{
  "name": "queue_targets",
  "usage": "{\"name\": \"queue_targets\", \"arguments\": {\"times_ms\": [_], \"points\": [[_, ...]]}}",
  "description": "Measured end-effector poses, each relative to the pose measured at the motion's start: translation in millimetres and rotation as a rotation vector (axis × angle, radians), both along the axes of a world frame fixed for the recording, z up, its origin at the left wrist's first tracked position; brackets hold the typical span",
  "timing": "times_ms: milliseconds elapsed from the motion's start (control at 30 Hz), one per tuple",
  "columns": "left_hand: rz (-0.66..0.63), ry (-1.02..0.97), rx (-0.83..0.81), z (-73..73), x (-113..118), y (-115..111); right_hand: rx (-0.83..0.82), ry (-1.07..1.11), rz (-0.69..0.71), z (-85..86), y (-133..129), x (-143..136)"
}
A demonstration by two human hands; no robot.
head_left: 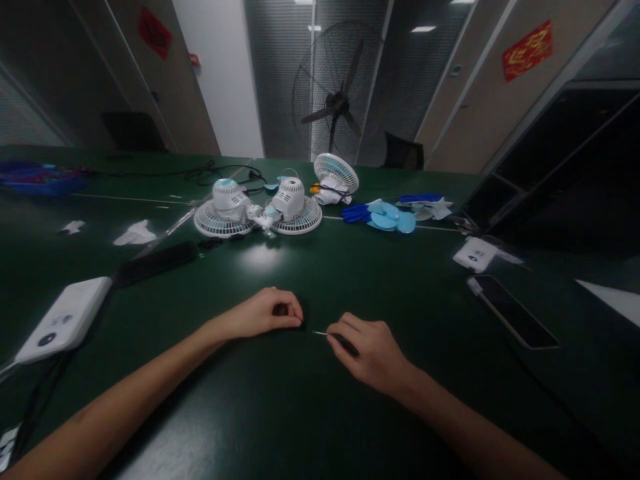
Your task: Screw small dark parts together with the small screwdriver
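My right hand [369,352] is closed round the dark handle of a small screwdriver [321,333], its thin metal shaft pointing left. Opposite the tip, my left hand [270,312] rests on the dark green table [280,413] with thumb and fingers curled together in a pinch. Whatever lies between those fingertips, if anything, is too small to make out. A short gap separates the screwdriver tip from the left fingers. Beyond both hands, two white fan heads [227,203] [295,207] lie grille down, joined by white parts.
A third fan head [336,175] stands behind, tilted. Light blue fan blades [393,217] lie to the right. A phone [513,312] and a white box [475,255] are at right, a white power bank [65,320] at left. A dark screen [560,167] rises at far right.
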State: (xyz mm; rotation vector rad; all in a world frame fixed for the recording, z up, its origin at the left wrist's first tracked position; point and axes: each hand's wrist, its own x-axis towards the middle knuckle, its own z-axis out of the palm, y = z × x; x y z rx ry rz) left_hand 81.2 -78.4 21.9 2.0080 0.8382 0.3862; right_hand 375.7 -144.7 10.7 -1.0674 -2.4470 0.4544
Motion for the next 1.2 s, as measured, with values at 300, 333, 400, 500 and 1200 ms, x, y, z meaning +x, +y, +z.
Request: {"name": "queue_targets", "arguments": {"times_ms": [300,333,400,500,1200], "points": [[-0.061,-0.042,0.14,-0.9,25,-22,0.036,-0.005,-0.006,-2.3,0,0],[-0.06,-0.045,0.145,-1.6,24,-21,0.034,-0.006,-0.007,-2.3,0,0],[-0.058,-0.043,0.157,-2.6,24,-21,0.026,-0.01,-0.004,-2.2,0,0],[-0.062,-0.032,0.166,-3.0,24,-22,0.018,-0.011,0.0,-1.9,1,0],[-0.136,0.046,0.284,-4.1,21,-22,-0.002,0.084,0.024,8.0,-4,0]]}}
